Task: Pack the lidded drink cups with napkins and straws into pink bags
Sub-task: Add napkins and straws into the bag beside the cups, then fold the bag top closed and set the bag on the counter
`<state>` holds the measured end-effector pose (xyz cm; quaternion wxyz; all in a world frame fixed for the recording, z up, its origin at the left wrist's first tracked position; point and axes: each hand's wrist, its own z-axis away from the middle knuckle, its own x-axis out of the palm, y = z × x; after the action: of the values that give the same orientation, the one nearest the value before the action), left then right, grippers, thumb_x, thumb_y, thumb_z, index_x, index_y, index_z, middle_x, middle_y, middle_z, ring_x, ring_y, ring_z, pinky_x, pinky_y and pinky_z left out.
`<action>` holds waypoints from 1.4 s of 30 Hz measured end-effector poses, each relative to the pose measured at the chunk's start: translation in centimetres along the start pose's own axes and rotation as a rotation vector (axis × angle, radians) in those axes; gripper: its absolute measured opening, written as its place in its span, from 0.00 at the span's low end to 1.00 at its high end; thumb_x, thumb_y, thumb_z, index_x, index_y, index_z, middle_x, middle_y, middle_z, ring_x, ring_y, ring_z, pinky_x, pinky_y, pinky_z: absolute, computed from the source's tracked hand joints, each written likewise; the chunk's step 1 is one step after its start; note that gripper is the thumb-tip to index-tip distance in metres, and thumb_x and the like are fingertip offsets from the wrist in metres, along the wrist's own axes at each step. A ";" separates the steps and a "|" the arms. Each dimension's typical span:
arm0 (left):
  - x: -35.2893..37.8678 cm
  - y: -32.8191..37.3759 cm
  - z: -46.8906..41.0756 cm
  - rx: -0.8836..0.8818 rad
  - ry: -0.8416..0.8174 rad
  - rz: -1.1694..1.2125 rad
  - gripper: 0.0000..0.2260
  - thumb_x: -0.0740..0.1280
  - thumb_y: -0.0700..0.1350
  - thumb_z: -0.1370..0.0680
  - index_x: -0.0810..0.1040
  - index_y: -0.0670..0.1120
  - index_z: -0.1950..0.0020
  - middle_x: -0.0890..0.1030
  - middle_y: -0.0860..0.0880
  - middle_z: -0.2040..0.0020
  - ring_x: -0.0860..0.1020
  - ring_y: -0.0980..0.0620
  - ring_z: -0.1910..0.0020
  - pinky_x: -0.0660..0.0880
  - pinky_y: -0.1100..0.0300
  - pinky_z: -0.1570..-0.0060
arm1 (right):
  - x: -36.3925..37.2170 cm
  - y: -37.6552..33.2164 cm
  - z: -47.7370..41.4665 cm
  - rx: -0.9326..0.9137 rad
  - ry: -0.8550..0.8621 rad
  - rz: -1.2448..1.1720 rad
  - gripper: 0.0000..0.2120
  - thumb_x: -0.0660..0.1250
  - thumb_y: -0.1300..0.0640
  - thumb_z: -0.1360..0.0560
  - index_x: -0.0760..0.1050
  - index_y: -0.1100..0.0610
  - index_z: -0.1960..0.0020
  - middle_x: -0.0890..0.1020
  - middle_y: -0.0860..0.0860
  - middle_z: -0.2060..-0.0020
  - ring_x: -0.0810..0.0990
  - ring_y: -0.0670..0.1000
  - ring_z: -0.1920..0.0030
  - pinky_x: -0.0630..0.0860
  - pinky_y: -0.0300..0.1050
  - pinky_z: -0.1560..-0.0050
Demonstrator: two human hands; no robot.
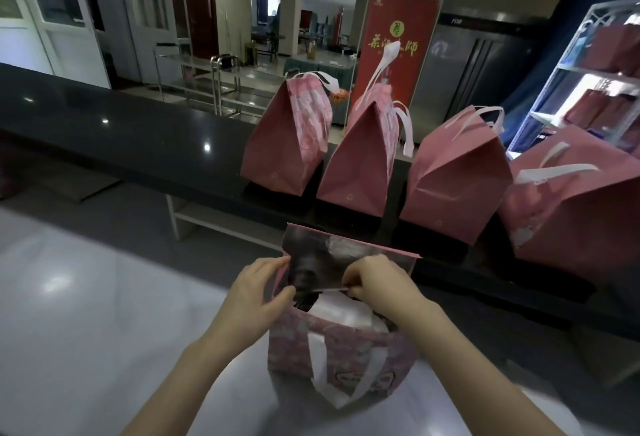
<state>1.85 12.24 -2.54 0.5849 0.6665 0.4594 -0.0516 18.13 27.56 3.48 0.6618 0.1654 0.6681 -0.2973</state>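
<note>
The left hand (258,288) pinches the left edge of the pink bag (339,349) at its mouth, thumb in front and fingers behind. The curled fingers of the right hand (375,283) pinch the near rim. White contents (343,311) show inside, too blurred to name. The bag stands upright on the pale worktop (86,297), its white handle (325,376) hanging down the front. Behind it, 4 closed pink bags (360,162) stand in a row on the dark counter (138,130).
</note>
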 end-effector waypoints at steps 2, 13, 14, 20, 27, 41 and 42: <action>0.2 0.4 0.0 -0.001 0.020 0.022 0.20 0.68 0.48 0.23 0.72 0.51 0.31 0.74 0.59 0.39 0.71 0.61 0.39 0.70 0.63 0.39 | 0.3 0.0 -0.6 0.006 -0.087 0.049 0.11 0.67 0.61 0.26 0.82 0.51 0.48 0.84 0.52 0.50 0.81 0.55 0.51 0.79 0.50 0.49; 1.6 0.6 0.1 0.004 -0.071 0.260 0.36 0.81 0.52 0.40 0.74 0.55 0.34 0.75 0.59 0.40 0.76 0.63 0.42 0.76 0.66 0.45 | 1.9 2.4 -0.1 -0.078 -0.066 -0.016 0.13 0.67 0.49 0.24 0.78 0.49 0.41 0.80 0.49 0.47 0.78 0.53 0.46 0.76 0.50 0.47; 1.6 0.4 0.1 0.008 -0.054 0.256 0.35 0.82 0.48 0.40 0.75 0.55 0.35 0.76 0.60 0.41 0.76 0.64 0.40 0.75 0.66 0.43 | 1.8 3.2 0.6 -0.095 0.054 -0.079 0.12 0.66 0.47 0.24 0.78 0.49 0.42 0.80 0.47 0.47 0.77 0.50 0.46 0.76 0.49 0.47; 1.6 -0.4 -1.1 -0.092 -0.010 0.369 0.36 0.77 0.37 0.33 0.69 0.68 0.36 0.81 0.60 0.49 0.80 0.61 0.48 0.78 0.67 0.57 | 1.7 9.6 5.9 -0.138 0.422 -0.391 0.26 0.68 0.32 0.33 0.74 0.38 0.38 0.66 0.39 0.31 0.62 0.42 0.30 0.63 0.44 0.32; 2.2 -1.0 -4.9 -0.121 -0.074 0.243 0.47 0.73 0.37 0.30 0.49 0.70 0.26 0.83 0.54 0.57 0.82 0.59 0.56 0.78 0.63 0.55 | 1.4 12.0 4.4 -0.011 0.067 -0.325 0.39 0.78 0.39 0.41 0.61 0.29 0.36 0.38 0.39 0.24 0.38 0.46 0.24 0.49 0.59 0.24; 2.0 -1.5 -10.1 0.088 -0.178 -0.022 0.25 0.74 0.42 0.35 0.68 0.63 0.48 0.74 0.62 0.46 0.74 0.64 0.46 0.73 0.68 0.53 | 3.0 10.1 0.8 0.166 0.428 -0.472 0.27 0.73 0.64 0.35 0.59 0.40 0.54 0.71 0.42 0.54 0.74 0.44 0.55 0.74 0.41 0.60; 2.2 -1.4 -10.0 0.086 -0.172 -0.016 0.25 0.74 0.42 0.35 0.68 0.64 0.47 0.75 0.61 0.49 0.75 0.63 0.49 0.74 0.67 0.55 | 3.4 10.0 1.0 0.165 0.454 -0.500 0.28 0.73 0.64 0.34 0.60 0.40 0.50 0.72 0.42 0.53 0.74 0.43 0.53 0.73 0.39 0.60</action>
<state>-2.52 21.59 -1.77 0.5928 0.6803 0.4100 -0.1330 24.83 34.06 -1.60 0.3874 0.1115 0.7917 -0.4591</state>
